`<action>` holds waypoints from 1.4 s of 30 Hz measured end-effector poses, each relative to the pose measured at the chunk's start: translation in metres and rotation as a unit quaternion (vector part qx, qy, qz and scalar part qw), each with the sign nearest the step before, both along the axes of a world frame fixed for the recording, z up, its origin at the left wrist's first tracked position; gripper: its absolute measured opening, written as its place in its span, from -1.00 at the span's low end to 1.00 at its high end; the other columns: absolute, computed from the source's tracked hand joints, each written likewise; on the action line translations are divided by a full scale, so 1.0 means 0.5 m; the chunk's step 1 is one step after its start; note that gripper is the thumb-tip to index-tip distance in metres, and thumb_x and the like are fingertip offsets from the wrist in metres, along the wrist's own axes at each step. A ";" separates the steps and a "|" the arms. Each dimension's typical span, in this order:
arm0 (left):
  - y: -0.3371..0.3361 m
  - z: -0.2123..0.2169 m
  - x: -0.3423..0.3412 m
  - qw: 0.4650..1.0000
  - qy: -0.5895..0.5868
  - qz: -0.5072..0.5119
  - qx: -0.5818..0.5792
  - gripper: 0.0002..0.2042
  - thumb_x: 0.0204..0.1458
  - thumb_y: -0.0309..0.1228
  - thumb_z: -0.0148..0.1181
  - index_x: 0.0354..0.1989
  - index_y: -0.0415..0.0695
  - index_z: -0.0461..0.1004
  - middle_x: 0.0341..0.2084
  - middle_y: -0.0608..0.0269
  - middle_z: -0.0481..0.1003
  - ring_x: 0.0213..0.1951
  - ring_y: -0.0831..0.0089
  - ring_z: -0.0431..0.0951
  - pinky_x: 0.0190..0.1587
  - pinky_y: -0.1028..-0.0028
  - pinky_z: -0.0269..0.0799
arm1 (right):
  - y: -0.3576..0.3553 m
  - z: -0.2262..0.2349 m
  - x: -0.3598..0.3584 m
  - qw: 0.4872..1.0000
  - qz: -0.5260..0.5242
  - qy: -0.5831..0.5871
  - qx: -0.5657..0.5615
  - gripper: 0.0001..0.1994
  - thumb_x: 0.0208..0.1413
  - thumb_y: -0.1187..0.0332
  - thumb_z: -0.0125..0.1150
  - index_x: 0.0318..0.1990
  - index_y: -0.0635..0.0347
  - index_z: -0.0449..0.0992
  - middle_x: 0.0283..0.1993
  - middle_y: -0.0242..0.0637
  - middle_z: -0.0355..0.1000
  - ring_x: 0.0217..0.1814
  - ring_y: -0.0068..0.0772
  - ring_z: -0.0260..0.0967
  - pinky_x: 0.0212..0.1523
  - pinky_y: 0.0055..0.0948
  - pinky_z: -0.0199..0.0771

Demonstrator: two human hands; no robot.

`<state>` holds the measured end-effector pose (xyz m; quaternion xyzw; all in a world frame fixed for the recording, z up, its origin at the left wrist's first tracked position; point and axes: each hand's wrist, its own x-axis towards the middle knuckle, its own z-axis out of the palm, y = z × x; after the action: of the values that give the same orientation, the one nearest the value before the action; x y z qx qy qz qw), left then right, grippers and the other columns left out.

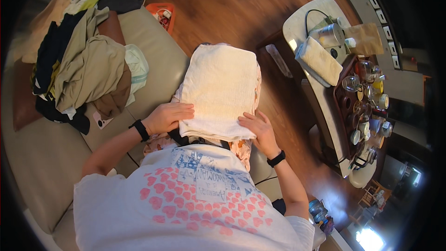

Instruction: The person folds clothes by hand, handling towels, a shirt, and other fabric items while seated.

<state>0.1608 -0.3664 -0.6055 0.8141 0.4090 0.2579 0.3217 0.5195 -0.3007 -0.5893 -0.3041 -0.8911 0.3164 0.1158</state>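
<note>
A folded cream-white towel (pixel 218 88) lies flat across my lap, on top of orange-and-pink patterned cloth (pixel 240 151). My left hand (pixel 169 117) rests on its near left edge, the fingers stretched out with their tips on the towel. On the near right corner lies my right hand (pixel 259 130), its fingers spread over the edge. The undersides of both hands are hidden, and neither visibly pinches the fabric.
To the left, a heap of clothes (pixel 88 69) and a folded white-and-teal item (pixel 136 70) lie on the beige sofa (pixel 35 165). An orange basket (pixel 169 9) stands beyond. At right, a table (pixel 316 11) bears another folded towel (pixel 320 60) and a tray of several jars and cups (pixel 344 97).
</note>
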 end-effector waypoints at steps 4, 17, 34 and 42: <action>0.014 -0.061 -0.003 0.971 -0.089 0.174 -0.137 -0.75 0.02 -0.60 0.02 -0.12 -0.20 0.49 -0.43 0.15 0.55 -0.57 0.42 0.55 -0.46 0.50 0.52 | 0.026 -0.049 -0.012 0.973 -0.178 0.101 -0.109 -0.73 -0.01 0.41 0.17 -0.11 0.22 0.52 -0.20 -0.24 0.54 -0.11 -0.23 0.47 -0.02 -0.33 0.38; 0.019 -0.099 0.026 0.842 -0.279 0.356 -0.294 -0.87 0.11 -0.48 0.15 -0.42 -0.24 0.38 -0.61 0.48 0.37 -0.60 0.80 0.26 -0.60 0.66 0.11 | 0.069 -0.055 -0.093 0.868 -0.365 0.146 -0.304 -0.77 0.12 0.40 0.17 -0.13 0.27 0.32 -0.54 -0.32 0.47 -0.56 -0.64 0.28 -0.50 -0.50 0.26; 0.086 -0.046 -0.045 0.943 0.251 0.038 0.215 -0.53 -0.07 -0.49 0.00 0.11 0.02 0.35 0.21 0.43 0.24 0.18 0.29 0.27 0.13 0.32 0.31 | 0.112 -0.043 -0.035 0.964 0.032 -0.135 0.224 -0.49 -0.04 0.42 0.11 0.17 -0.01 0.33 0.33 -0.46 0.18 0.40 -0.32 0.04 0.33 -0.13 0.05; 0.130 -0.035 -0.036 0.993 0.053 0.078 0.077 -0.68 -0.08 -0.50 0.15 -0.08 -0.11 0.50 0.03 0.24 0.42 0.08 0.20 0.39 0.07 0.27 0.37 | 0.159 -0.041 -0.057 0.995 -0.045 0.041 0.081 -0.67 -0.02 0.42 0.13 -0.03 0.08 0.49 0.09 -0.29 0.44 0.24 -0.19 0.28 0.24 -0.15 0.17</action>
<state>0.1427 -0.3014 -0.6229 0.8147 0.4665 0.2691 0.2148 0.4911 -0.2210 -0.6097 -0.3207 -0.8936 0.2494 0.1907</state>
